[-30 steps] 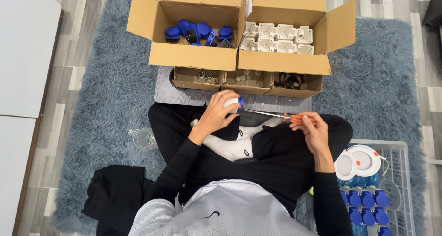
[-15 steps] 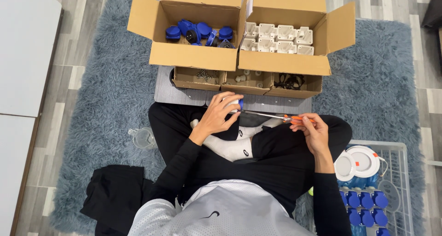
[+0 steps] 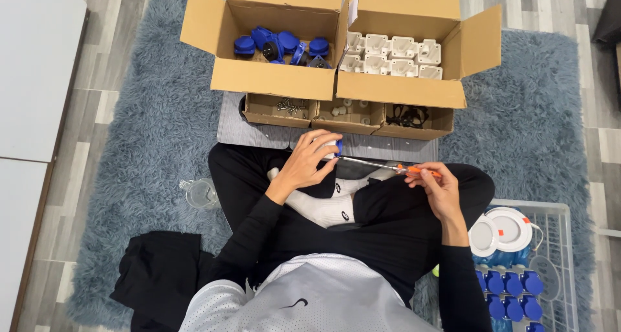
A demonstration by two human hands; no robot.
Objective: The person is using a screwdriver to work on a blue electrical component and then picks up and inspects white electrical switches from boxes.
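Grey wood-plank floor, with a shaggy blue-grey rug spread over it; a white panel fills the left edge. Person sits cross-legged on the rug in black clothes and white socks.

Two open cardboard boxes side by side ahead of the knees: left box holds blue round parts, right box holds white moulded parts. Just in front, three small cardboard trays on a grey board (screws in the left one, dark bits in the right). White wire basket at the right knee, with white discs and blue parts inside.

Left hand closed around a small white-and-blue part, held over the lap near the board. Right hand grips the orange handle of a screwdriver, whose shaft points left with its tip at the part.

Against half a second ago: boxes, trays and basket unmoved; hands and screwdriver in much the same pose.
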